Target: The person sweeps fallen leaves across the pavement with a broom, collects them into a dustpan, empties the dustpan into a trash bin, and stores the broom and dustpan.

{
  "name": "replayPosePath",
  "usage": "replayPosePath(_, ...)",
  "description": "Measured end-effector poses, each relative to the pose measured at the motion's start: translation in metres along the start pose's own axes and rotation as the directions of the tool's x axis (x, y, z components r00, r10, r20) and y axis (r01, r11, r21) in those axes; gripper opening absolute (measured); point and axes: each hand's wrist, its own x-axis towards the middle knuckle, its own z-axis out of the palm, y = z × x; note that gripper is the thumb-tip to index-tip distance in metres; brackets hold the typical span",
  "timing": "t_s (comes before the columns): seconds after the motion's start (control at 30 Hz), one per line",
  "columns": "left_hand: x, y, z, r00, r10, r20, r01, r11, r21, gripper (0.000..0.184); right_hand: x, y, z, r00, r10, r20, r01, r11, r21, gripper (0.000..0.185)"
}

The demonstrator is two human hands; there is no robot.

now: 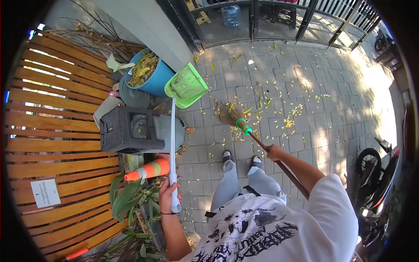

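My left hand (167,197) is wrapped round the grey handle of a long-handled dustpan (187,85). Its green pan is raised beside the rim of a blue bin (158,79) that holds dry leaves. In my right hand (275,153) is the brown stick of a broom (241,122) with green bands. The bristles rest on the paving among yellow leaves (290,121) and petals. A small heap of leaves lies against the bristle tips.
A slatted wooden fence (65,144) runs along the left. Near it stand a dark plastic container (131,131), an orange traffic cone (148,169) and plants (126,201). A metal gate (253,22) closes the far side. A motorbike (371,170) stands at right.
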Motion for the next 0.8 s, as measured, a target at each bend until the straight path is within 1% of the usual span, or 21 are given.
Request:
replayPosePath(0.07,0.027,-0.006,-0.018,0.999,-0.043,0.033,0.044,0.999,-0.026,0.041,-0.04,-0.011,-0.008,0.997,-0.071,0.044,0.066,0.992,0.103,0.051)
replayPosePath(0.1,0.037,-0.004,-0.021,0.997,-0.044,0.057,0.046,0.998,-0.036,0.041,-0.046,-0.02,-0.002,0.998,-0.035,0.05,0.029,0.994,0.107,0.058)
replayPosePath(0.13,0.048,0.0,-0.026,0.996,-0.055,0.077,0.06,0.996,-0.068,0.04,-0.051,-0.032,0.005,0.994,-0.108,0.034,0.104,0.989,0.101,0.048)
replayPosePath(0.2,0.069,0.006,-0.032,0.992,-0.068,0.102,0.083,0.986,-0.147,0.038,-0.033,-0.059,0.025,0.979,-0.195,0.064,0.193,0.98,0.045,0.053)
replayPosePath(0.23,0.082,0.01,-0.035,0.991,-0.075,0.111,0.09,0.987,-0.137,0.038,-0.013,-0.075,0.04,0.963,-0.265,0.046,0.267,0.963,-0.043,0.056)
replayPosePath(0.27,0.095,0.014,-0.038,0.985,-0.121,0.12,0.146,0.964,-0.222,0.038,0.013,-0.091,0.059,0.956,-0.294,0.019,0.294,0.956,0.0,0.056)
replayPosePath(0.3,0.106,0.017,-0.039,0.977,-0.168,0.127,0.2,0.931,-0.306,0.037,0.032,-0.116,0.068,0.961,-0.277,-0.006,0.276,0.955,0.109,0.054)
replayPosePath(0.33,0.109,0.029,-0.03,0.978,-0.168,0.12,0.195,0.94,-0.278,0.037,0.05,-0.14,0.075,0.965,-0.261,-0.025,0.26,0.941,0.216,0.052)
replayPosePath(0.4,0.119,0.048,-0.015,0.978,-0.18,0.107,0.2,0.953,-0.227,0.038,0.118,-0.17,0.098,0.975,-0.22,-0.025,0.215,0.913,0.347,0.049)
replayPosePath(0.43,0.128,0.056,-0.011,0.977,-0.189,0.101,0.205,0.961,-0.183,0.038,0.136,-0.175,0.093,0.974,-0.227,-0.03,0.222,0.908,0.355,0.049)
replayPosePath(0.47,0.137,0.059,-0.014,0.974,-0.189,0.128,0.207,0.968,-0.144,0.04,0.15,-0.175,0.088,0.992,-0.107,-0.066,0.125,0.908,0.4,0.045)
replayPosePath(0.5,0.146,0.06,-0.02,0.974,-0.189,0.122,0.205,0.969,-0.14,0.04,0.158,-0.171,0.085,0.996,0.018,-0.091,0.025,0.894,0.447,0.042)
replayPosePath(0.53,0.153,0.057,-0.027,0.974,-0.209,0.084,0.215,0.973,-0.083,0.039,0.16,-0.147,0.083,0.993,0.103,-0.065,-0.057,0.866,0.497,0.038)
replayPosePath(0.57,0.161,0.055,-0.031,0.973,-0.223,0.056,0.225,0.974,-0.031,0.038,0.157,-0.114,0.073,0.981,0.189,-0.047,-0.134,0.831,0.54,0.034)
replayPosePath(0.6,0.167,0.054,-0.035,0.967,-0.254,0.03,0.255,0.967,-0.02,0.031,0.134,-0.089,0.059,0.969,0.231,-0.088,-0.144,0.816,0.56,0.027)
replayPosePath(0.63,0.174,0.052,-0.039,0.966,-0.254,0.043,0.255,0.967,-0.027,0.031,0.117,-0.06,0.05,0.961,0.222,-0.164,-0.12,0.87,0.478,0.024)
replayPosePath(0.67,0.182,0.049,-0.045,0.958,-0.283,0.039,0.285,0.957,-0.055,0.031,0.1,-0.03,0.041,0.965,0.217,-0.148,-0.122,0.87,0.477,0.029)
replayPosePath(0.7,0.192,0.043,-0.05,0.949,-0.312,0.038,0.315,0.945,-0.088,0.031,0.064,-0.022,0.02,0.974,0.214,-0.076,-0.132,0.805,0.578,0.036)
replayPosePath(0.73,0.204,0.033,-0.06,0.94,-0.339,0.052,0.342,0.935,-0.09,0.028,0.025,-0.027,0.0,0.974,0.223,-0.049,-0.135,0.733,0.667,0.044)
replayPosePath(0.77,0.213,0.024,-0.064,0.938,-0.342,0.054,0.345,0.934,-0.092,0.028,-0.001,-0.031,-0.015,0.973,0.227,-0.049,-0.138,0.734,0.665,0.044)
replayPosePath(0.8,0.222,0.017,-0.066,0.926,-0.374,0.05,0.377,0.917,-0.131,0.023,-0.02,-0.034,-0.027,0.969,0.234,-0.075,-0.132,0.752,0.645,0.048)
